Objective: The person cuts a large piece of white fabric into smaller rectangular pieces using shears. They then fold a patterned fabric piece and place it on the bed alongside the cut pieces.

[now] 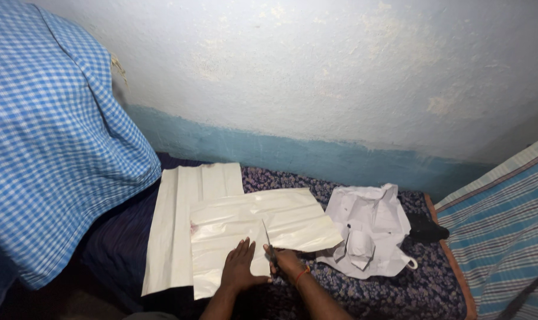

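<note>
A large sheet of cream paper [263, 222] lies on a dark floral mat, partly over a second, longer cream sheet [180, 225]. My left hand [240, 265] presses flat on the upper sheet near its front edge. My right hand [285, 261], with an orange band at the wrist, grips a pair of scissors [268, 239] whose blades point away from me into the paper. A cut runs up from the front edge between my two hands.
Crumpled white paper and a white bag [369, 231] lie to the right on the floral mat [423, 284]. A dark object [427, 228] sits beyond them. Blue checked cloth [50, 148] hangs at left, striped blue fabric [506, 231] at right. A painted wall [316, 89] stands behind.
</note>
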